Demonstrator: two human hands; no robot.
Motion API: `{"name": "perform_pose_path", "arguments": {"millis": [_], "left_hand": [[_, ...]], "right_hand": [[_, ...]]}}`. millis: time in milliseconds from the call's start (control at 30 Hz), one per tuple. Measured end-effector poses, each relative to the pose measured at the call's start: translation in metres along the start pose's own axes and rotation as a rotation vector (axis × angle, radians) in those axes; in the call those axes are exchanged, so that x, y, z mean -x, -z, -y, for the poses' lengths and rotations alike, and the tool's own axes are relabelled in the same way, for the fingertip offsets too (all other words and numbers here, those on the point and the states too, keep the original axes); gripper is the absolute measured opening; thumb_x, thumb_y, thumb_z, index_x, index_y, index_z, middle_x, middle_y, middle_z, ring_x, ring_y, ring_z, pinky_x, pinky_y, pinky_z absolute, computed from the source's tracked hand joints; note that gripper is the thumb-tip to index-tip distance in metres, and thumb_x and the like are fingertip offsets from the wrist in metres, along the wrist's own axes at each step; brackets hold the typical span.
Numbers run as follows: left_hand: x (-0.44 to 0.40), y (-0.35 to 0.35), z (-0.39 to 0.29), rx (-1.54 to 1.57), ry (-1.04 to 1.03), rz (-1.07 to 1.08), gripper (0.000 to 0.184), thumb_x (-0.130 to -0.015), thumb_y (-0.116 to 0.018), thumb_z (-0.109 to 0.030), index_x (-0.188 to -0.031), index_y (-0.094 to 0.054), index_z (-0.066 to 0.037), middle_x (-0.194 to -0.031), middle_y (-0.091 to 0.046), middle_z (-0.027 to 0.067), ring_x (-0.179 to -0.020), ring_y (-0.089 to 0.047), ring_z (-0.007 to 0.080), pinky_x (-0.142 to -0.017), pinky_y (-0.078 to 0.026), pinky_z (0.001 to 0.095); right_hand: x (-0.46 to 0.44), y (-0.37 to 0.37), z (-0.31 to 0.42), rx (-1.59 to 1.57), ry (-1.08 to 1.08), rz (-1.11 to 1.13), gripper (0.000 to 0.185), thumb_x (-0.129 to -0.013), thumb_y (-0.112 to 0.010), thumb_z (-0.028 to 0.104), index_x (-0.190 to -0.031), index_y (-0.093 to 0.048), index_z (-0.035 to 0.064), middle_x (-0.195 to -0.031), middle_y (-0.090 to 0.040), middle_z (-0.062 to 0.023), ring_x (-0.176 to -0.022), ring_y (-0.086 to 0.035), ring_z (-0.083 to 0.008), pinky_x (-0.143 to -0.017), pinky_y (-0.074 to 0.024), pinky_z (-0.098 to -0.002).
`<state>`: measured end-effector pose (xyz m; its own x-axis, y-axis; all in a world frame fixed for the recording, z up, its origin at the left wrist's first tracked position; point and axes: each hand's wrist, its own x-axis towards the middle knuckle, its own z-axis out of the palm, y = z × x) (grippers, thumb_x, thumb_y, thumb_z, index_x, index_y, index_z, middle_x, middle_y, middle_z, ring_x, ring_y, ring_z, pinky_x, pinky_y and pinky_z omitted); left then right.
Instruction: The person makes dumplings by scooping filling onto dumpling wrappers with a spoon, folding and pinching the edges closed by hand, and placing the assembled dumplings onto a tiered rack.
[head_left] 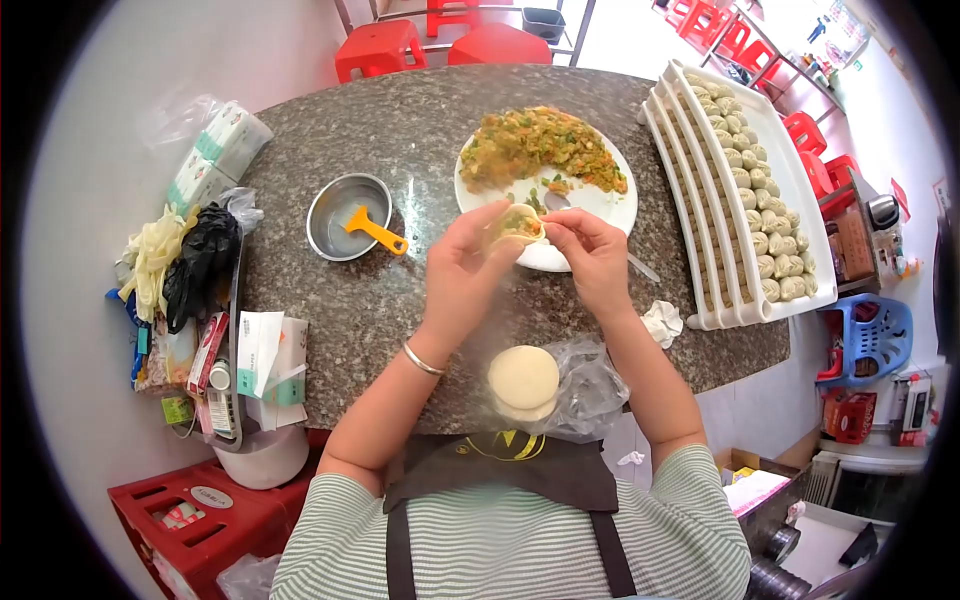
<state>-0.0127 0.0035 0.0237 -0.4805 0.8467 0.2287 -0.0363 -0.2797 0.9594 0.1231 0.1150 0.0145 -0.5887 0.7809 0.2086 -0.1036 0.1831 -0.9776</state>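
Observation:
Above the near edge of a white plate, my left hand cups a round dough wrapper with some filling inside. The thumb and fingers of my right hand pinch the wrapper's right edge. Chopped orange and green filling is heaped on the far side of the plate. A spoon rests on the plate, its handle sticking out past the rim at the right. Near my body lies a stack of flat round wrappers, on a clear plastic bag.
Stacked white trays at the right hold rows of pleated buns. A metal bowl with an orange-handled scraper stands to the left. Tissue packs, gloves and bags crowd the left edge. A crumpled tissue lies by my right forearm.

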Motion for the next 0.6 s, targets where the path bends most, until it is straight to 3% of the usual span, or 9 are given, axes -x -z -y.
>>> {"name": "perform_pose_path", "arguments": {"millis": [133,200,333,433,500,600], "left_hand": [[0.003,0.0,0.002,0.013,-0.082,0.0,0.036,-0.088,-0.066,-0.001,-0.123,-0.06,0.002,-0.12,-0.065,0.0123,-0.107,-0.063,0.0177,-0.089,-0.052,0.0299],[0.004,0.001,0.005,-0.142,-0.221,-0.034,0.026,-0.088,-0.065,0.0,-0.114,-0.067,0.0,-0.117,-0.067,0.0137,-0.105,-0.064,0.0194,-0.089,-0.052,0.0301],[0.004,0.0,0.003,-0.204,-0.19,-0.083,0.019,-0.087,-0.067,0.0,-0.106,-0.071,0.0,-0.113,-0.069,0.0153,-0.1,-0.067,0.0206,-0.087,-0.053,0.0305],[0.002,0.002,0.006,-0.2,-0.162,-0.135,0.019,-0.086,-0.067,0.0,-0.105,-0.071,0.001,-0.111,-0.07,0.0148,-0.097,-0.068,0.0194,-0.086,-0.054,0.0304],[0.002,0.002,0.005,-0.136,-0.11,-0.147,0.02,-0.086,-0.068,-0.001,-0.106,-0.071,0.001,-0.111,-0.07,0.0147,-0.097,-0.068,0.018,-0.085,-0.054,0.0298],[0.002,0.002,0.009,-0.173,-0.169,-0.123,0.02,-0.086,-0.068,-0.001,-0.105,-0.072,0.001,-0.11,-0.07,0.0144,-0.097,-0.068,0.017,-0.085,-0.054,0.0287]], "right_hand": [[-0.005,-0.001,0.008,-0.06,-0.12,0.024,0.014,-0.092,-0.067,0.008,-0.103,-0.068,-0.0016,-0.092,-0.069,-0.0033,-0.086,-0.062,-0.0084,-0.079,-0.0487,-0.0232],[-0.007,-0.002,0.009,-0.085,-0.115,0.049,0.015,-0.092,-0.067,0.009,-0.101,-0.067,-0.0019,-0.092,-0.068,-0.0036,-0.087,-0.062,-0.0083,-0.078,-0.0487,-0.0224],[-0.005,-0.009,0.006,-0.061,-0.035,0.003,0.014,-0.089,-0.068,0.012,-0.095,-0.069,-0.0006,-0.089,-0.069,-0.0055,-0.085,-0.062,-0.0124,-0.077,-0.0487,-0.0261],[-0.005,-0.01,0.012,0.159,0.072,-0.017,0.013,-0.088,-0.069,0.011,-0.095,-0.069,0.0004,-0.088,-0.069,-0.0063,-0.084,-0.063,-0.0148,-0.077,-0.0489,-0.028],[-0.005,-0.011,0.013,0.247,0.238,0.033,0.013,-0.086,-0.07,0.011,-0.094,-0.069,0.0008,-0.087,-0.069,-0.0072,-0.082,-0.063,-0.0166,-0.077,-0.0489,-0.0291],[-0.003,-0.009,0.012,0.222,0.122,-0.005,0.012,-0.086,-0.069,0.011,-0.092,-0.069,0.0005,-0.086,-0.069,-0.0075,-0.082,-0.063,-0.0162,-0.077,-0.0487,-0.0285]]}}
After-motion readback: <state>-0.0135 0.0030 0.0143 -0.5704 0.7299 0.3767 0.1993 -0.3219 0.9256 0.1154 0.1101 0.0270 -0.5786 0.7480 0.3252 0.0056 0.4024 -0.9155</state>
